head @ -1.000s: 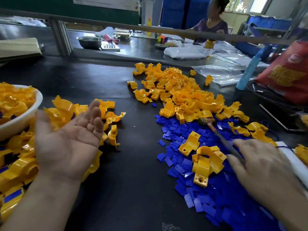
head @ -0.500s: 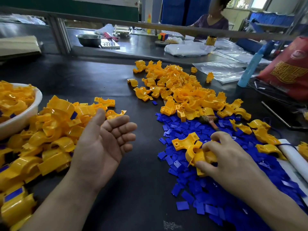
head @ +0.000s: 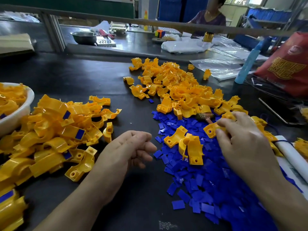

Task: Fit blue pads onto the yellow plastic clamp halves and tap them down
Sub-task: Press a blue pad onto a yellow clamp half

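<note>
Left hand: the left hand (head: 131, 150) hangs over the dark bench (head: 93, 77) with its fingers loosely curled and holds nothing. It is just left of the edge of the blue heap.
Right hand: the right hand (head: 241, 139) is over the blue heap. Its thumb and fingers pinch the held clamp half (head: 210, 129), whose flat ear with a screw hole pokes out to the left.
Blue pads: a loose heap of blue pads (head: 208, 180) covers the right front of the bench, running under the right hand and down to the near edge.
Loose halves: two yellow halves lie on the pads just left of the right hand, the first loose half (head: 175, 137) touching the second loose half (head: 194, 150).
Unfitted heap: a large heap of bare yellow clamp halves (head: 180, 90) sits behind the pads and meets their far edge.
Fitted pile: the left pile (head: 55, 130) of yellow halves lies beside the left forearm, several showing a blue pad set into them.
Bowl: a white bowl (head: 18, 114) at the left edge holds more yellow halves.
Tool: a small hammer (head: 204, 116) lies where the yellow heap meets the pads, just beyond the right fingers, its handle partly hidden.
Right edge: a red bag (head: 286, 67), a light-blue bottle (head: 248, 64) and clear plastic bags (head: 216, 65).
Far bench: a metal bowl (head: 85, 36), with a person (head: 210, 15) seated behind it.
</note>
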A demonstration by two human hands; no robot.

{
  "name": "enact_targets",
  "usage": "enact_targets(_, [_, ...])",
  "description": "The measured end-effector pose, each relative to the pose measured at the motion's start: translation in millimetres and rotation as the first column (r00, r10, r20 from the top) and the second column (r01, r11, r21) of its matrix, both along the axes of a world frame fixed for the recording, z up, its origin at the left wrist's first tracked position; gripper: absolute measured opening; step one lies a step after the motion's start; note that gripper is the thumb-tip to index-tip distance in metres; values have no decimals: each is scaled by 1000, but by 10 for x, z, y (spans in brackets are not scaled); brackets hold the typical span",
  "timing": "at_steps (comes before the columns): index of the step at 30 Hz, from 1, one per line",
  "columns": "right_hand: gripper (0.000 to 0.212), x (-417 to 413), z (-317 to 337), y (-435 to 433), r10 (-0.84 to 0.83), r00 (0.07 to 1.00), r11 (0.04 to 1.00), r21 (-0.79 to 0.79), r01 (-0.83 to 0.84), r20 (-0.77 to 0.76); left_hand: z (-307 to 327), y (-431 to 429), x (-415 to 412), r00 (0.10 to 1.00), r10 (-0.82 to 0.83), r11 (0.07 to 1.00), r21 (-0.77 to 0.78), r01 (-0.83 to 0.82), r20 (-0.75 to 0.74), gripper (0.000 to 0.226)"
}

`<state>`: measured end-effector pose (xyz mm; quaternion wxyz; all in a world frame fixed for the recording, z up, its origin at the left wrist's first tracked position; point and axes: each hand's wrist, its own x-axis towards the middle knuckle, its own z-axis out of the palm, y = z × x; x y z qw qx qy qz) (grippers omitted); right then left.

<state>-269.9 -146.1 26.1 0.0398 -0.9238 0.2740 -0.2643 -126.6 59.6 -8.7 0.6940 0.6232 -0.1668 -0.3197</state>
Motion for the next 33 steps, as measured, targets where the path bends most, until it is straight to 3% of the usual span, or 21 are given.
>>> enact_targets(2, [22,-4,75,80,70,996,995,72,-75,59,-16,38,-51,987,-34,999,42,28,157,27])
enact_targets(4, [19,11,131,215,160,985,922,345,-173,67,-6,81,-119,933,-79,996,59,63,351,41])
enact_targets(6, [13,34,172,365,250,965,720,652,-237,75,20,89,-178,792,-117,992,102,70,599,51])
enact_targets(8, [14,67,181,483,316,942,508,817,-273,118,20,62,-230,627,-127,992,87,94,769,46])
enact_targets(11, [18,100,141,577,336,919,317,894,-317,207,32,54,-255,649,-83,995,24,100,756,24])
enact_targets(16, [19,69,113,614,222,928,35,948,-315,300,34,98,-231,742,-162,984,47,174,650,37])
enact_targets(19, [22,36,150,667,196,932,-112,951,-287,305,32,91,-241,833,-97,990,-35,139,544,30])
enact_targets(20, [26,2,165,694,229,941,-46,969,-244,248,37,89,-224,875,-45,992,-81,95,482,29])
enact_targets(21, [33,-48,165,710,292,946,146,971,-186,138,40,90,-197,912,7,992,-114,44,411,30])
enact_targets(22, [45,-113,156,719,353,935,426,894,-136,-26,42,90,-161,942,49,991,-133,-5,331,32])
enact_targets(23, [59,-187,131,708,381,895,710,694,-122,-232,36,86,-120,966,82,988,-147,-46,244,30])
enact_targets(24, [68,-227,115,719,348,824,889,436,-138,-448,25,81,-78,982,108,984,-160,-83,155,27])
enact_targets(25, [71,-261,81,729,295,773,947,280,-158,-561,10,77,-44,989,130,978,-174,-115,74,26])
enact_targets(28, [79,-306,-100,778,252,714,967,199,-160,-653,-13,46,-11,985,144,967,-197,-161,-98,33])
enact_targets(33, [51,-130,-347,665,179,790,970,-28,-240,-587,-47,18,-32,990,93,988,-117,-105,-102,46])
